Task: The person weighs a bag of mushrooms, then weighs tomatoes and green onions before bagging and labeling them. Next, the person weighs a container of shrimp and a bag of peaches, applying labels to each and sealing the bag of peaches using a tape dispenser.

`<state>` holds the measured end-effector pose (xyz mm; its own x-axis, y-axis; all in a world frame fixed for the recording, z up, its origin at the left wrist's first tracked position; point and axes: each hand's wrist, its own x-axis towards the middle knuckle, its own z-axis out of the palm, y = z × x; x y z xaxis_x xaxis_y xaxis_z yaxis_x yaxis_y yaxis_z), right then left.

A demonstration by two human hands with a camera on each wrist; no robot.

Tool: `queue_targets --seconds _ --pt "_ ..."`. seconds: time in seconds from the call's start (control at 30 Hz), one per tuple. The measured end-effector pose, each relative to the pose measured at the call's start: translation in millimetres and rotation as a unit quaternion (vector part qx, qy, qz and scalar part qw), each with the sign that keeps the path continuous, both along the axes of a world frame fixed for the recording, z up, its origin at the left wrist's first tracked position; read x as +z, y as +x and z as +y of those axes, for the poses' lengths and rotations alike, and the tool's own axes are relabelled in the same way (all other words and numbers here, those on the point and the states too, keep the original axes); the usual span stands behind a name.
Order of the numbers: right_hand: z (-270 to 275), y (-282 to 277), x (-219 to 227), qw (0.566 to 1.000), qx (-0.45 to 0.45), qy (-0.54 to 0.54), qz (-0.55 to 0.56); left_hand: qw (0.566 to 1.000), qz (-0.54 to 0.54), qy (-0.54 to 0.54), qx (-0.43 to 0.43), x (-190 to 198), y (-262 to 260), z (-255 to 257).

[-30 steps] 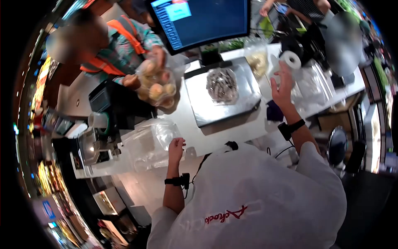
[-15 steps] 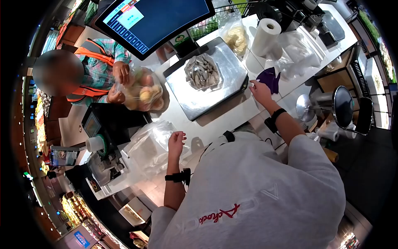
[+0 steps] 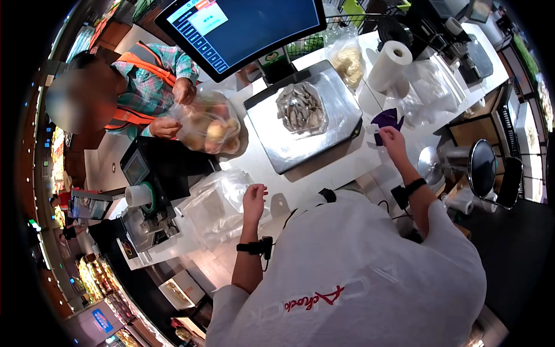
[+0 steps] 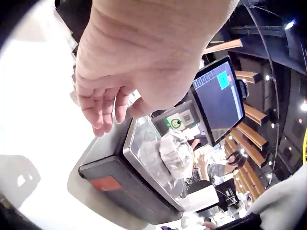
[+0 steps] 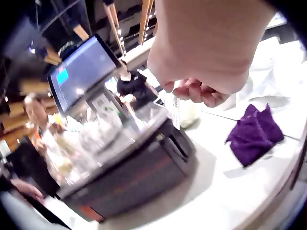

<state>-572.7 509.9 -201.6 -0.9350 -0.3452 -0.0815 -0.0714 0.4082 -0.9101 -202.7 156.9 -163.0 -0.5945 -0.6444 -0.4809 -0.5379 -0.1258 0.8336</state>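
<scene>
My right hand (image 3: 392, 141) pinches a small white barcode label (image 5: 174, 111), which hangs from its fingertips in the right wrist view. Close by, a crumpled purple cloth (image 5: 255, 135) lies on the counter. My left hand (image 3: 254, 202) hovers over the counter's near side with fingers loosely bent and nothing in them. Between the hands stands a scale (image 3: 266, 151) with a steel plate. On that plate sits a clear container of grey shrimp (image 3: 300, 108). In the left wrist view the shrimp's clear wrapping (image 4: 176, 153) shows beyond my fingers.
Flat plastic bags (image 3: 222, 202) lie left of my left hand. Across the counter a person in an orange vest holds a bag of round fruit (image 3: 211, 130). A screen (image 3: 243, 29) rises behind the scale. A bag roll (image 3: 390, 66) and a pale bagged item (image 3: 348, 63) stand right.
My right hand has come down from beside the bag roll to the purple cloth. The left hand stays low near the plastic bags. The head view has shifted.
</scene>
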Motion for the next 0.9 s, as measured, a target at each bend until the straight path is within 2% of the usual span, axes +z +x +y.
queue_targets --seconds 0.03,0.07,0.1,0.2,0.27,0.33,0.37,0.47,0.53,0.6,0.73,0.83,0.87,0.9 --pt "-11.9 3.1 31.6 0.987 0.007 -0.099 -0.126 1.000 0.009 -0.027 -0.001 -5.0 -4.7 -0.4" --pt "-30.8 7.9 72.8 0.948 0.016 -0.195 -0.252 0.998 0.012 -0.056 0.001 -3.2 -12.5 0.0" --pt "-48.8 11.0 91.8 0.907 0.040 -0.261 -0.327 0.994 0.024 -0.106 -0.017 -3.6 -20.5 -1.2" --pt "-108.1 14.5 108.3 0.861 0.151 -0.285 -0.394 0.975 0.055 -0.209 -0.047 11.2 -59.2 -4.9" --pt "-145.8 18.4 117.8 0.825 0.156 -0.299 -0.455 0.955 0.072 -0.278 -0.068 29.9 -88.4 -6.9" --pt "-174.8 14.3 116.9 0.810 0.183 -0.317 -0.459 0.934 0.119 -0.331 -0.067 35.9 -116.8 -10.4" --pt "-184.1 9.6 107.2 0.806 0.190 -0.324 -0.458 0.939 0.134 -0.308 -0.072 40.8 -129.1 -11.1" --pt "-199.3 0.8 96.4 0.791 0.163 -0.314 -0.499 0.866 0.169 -0.456 -0.113 53.4 -166.7 -7.1" --pt "-204.6 0.2 99.9 0.815 0.147 -0.284 -0.483 0.872 0.173 -0.425 -0.170 65.9 -187.2 -1.0" --pt "-205.8 -1.6 101.4 0.836 0.148 -0.255 -0.462 0.836 0.134 -0.469 -0.251 73.1 -205.4 5.8" --pt "-209.2 -1.1 99.0 0.870 0.132 -0.221 -0.420 0.793 0.064 -0.532 -0.291 53.7 -228.1 21.8" --pt "-209.0 -11.0 92.9 0.929 0.142 -0.084 -0.333 0.770 0.021 -0.562 -0.300 47.1 -232.8 26.8" --pt "-210.6 -12.5 91.2 0.975 0.122 0.003 -0.184 0.766 0.011 -0.568 -0.302 46.2 -232.4 27.6" --pt "-214.7 -11.8 95.9 0.991 0.099 0.088 -0.029 0.771 0.009 -0.564 -0.297 46.9 -232.5 28.1"
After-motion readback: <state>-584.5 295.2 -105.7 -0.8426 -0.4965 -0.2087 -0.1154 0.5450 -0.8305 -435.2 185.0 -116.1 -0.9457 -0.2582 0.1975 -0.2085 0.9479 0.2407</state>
